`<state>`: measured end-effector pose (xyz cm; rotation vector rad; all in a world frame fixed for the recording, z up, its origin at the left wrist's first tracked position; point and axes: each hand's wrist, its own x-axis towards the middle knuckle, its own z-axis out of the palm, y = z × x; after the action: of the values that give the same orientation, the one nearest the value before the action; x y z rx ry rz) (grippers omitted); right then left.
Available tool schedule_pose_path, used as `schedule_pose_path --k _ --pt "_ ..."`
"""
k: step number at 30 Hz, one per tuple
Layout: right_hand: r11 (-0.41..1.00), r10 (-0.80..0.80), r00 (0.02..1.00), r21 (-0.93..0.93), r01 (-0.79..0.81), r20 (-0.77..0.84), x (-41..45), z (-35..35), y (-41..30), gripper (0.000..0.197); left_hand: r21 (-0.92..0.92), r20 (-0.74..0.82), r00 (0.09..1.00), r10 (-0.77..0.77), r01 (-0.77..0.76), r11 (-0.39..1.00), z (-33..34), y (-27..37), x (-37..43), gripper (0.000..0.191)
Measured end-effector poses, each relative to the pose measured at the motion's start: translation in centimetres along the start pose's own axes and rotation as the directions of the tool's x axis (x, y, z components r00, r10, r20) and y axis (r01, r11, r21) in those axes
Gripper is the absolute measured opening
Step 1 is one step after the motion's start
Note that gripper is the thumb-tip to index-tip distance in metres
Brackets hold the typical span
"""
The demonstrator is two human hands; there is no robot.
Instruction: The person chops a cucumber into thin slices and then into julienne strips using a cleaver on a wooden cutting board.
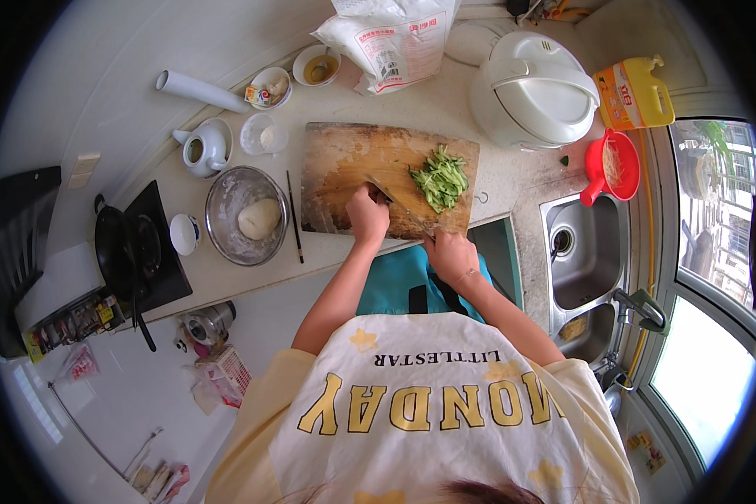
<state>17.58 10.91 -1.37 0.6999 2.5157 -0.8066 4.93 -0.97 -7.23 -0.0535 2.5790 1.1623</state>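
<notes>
My right hand [452,255] grips the handle of a kitchen knife. The knife's blade [404,206] slants across the wooden cutting board [334,148], its tip up and to the left. Beside the blade, near its tip, is my left hand [368,216] with fingers curled down. A dark patch shows at those fingertips, and whether they pinch something there is hidden. On the right part of the board lies a heap of shredded cucumber [441,179].
Left of the board are a chopstick [295,217], a metal bowl [213,234] with a dough ball [259,219], and a teapot [203,151]. Behind stands a flour bag [400,47]. A rice cooker [535,94], red colander [630,160] and sink [586,264] are at right.
</notes>
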Motion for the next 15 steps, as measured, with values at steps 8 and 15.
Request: schedule_pose_path --k 8,15 --pt "0.999 0.023 0.999 0.033 -0.024 0.030 0.1 0.2 0.3 0.032 0.004 0.000 0.997 0.072 -0.072 0.997 0.1 -0.2 0.4 0.007" --pt "0.995 0.057 0.998 0.080 -0.059 0.025 0.3 0.0 0.1 0.034 -0.092 0.086 0.973 -0.214 0.221 0.971 -0.6 0.9 0.3 0.021"
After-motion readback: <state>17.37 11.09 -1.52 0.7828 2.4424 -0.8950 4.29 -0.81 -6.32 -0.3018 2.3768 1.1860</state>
